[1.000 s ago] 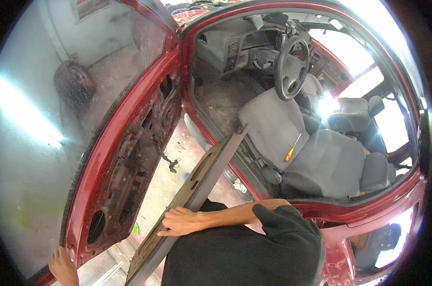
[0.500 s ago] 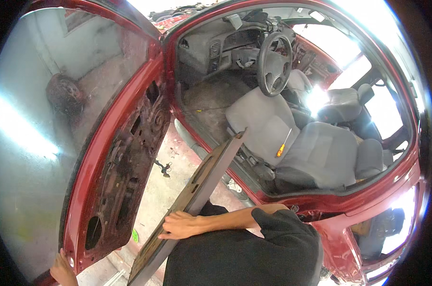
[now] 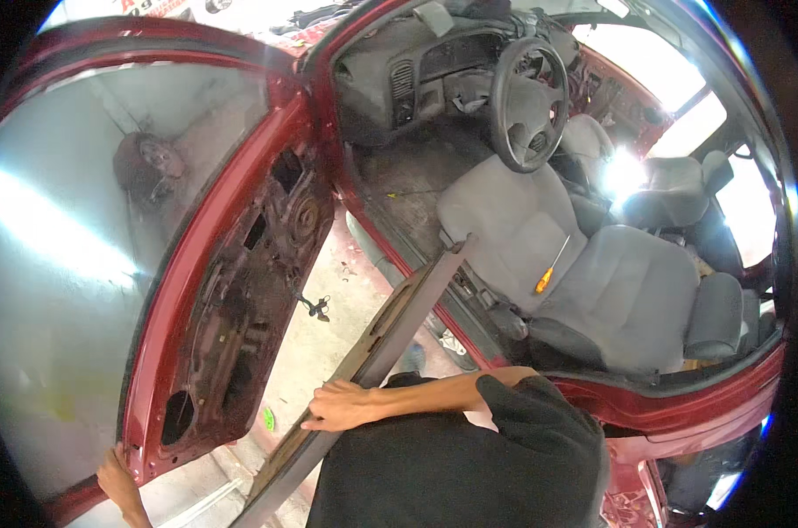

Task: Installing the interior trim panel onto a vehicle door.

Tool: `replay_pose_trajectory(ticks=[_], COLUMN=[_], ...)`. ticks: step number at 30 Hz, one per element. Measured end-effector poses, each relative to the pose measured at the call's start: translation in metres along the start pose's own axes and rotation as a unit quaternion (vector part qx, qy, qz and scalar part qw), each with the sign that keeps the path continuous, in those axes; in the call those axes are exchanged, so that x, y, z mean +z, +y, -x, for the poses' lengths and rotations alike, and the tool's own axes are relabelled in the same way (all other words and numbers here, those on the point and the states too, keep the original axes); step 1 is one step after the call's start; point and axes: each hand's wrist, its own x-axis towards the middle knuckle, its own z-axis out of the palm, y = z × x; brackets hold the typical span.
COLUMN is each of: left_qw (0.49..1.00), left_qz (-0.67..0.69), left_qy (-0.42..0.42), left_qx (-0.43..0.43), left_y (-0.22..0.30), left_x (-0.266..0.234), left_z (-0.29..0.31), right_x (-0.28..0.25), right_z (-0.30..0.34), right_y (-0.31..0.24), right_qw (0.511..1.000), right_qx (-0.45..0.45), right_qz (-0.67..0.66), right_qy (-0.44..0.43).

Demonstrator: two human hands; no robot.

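- Panel (image 3: 378, 348), long and grey, slanting between the open red door (image 3: 223, 326) and the near seat (image 3: 632, 282), and the right hand (image 3: 344, 407) has it firmly held, closed over its door-side edge!
- Down at the door's rear lower corner, the left hand (image 3: 119, 480) touches the rim; gripping or merely resting, I cannot tell.
- Good technique here, I'd say: keep the panel balanced in that one-handed hold, mind its far tip close by the seat, and steady the door against swinging into it.
- Now the count: one panel, two hands, two front seats, counting the far seat (image 3: 672, 189).
- One steering wheel (image 3: 531, 110), one yellow-handled screwdriver (image 3: 544, 280) lying on the near seat.
- One dark cable (image 3: 315, 306) by the door's edge, one green piece (image 3: 269, 419) on the pale floor (image 3: 351, 264), one tyre (image 3: 144, 167) showing in the door glass (image 3: 65, 326).
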Motion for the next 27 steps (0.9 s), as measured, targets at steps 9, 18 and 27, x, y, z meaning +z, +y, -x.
replay_pose_trajectory(ticks=[9,18,27], left_qw=[0.996,0.994,0.991], left_qz=[0.087,0.005,0.013], left_qy=[0.002,-0.105,-0.117], left_qx=[0.02,-0.039,0.066], left_y=[0.002,-0.001,-0.002], left_x=[-0.015,-0.01,-0.019], left_z=[0.019,-0.025,-0.042], right_x=[0.008,0.018,0.011], right_z=[0.025,0.059,0.045], right_y=[0.02,0.045,0.042], right_qw=[0.994,0.975,0.975], right_qx=[-0.1,-0.153,-0.169], right_qz=[-0.021,-0.027,0.0], right_qy=[0.049,0.158,0.142])
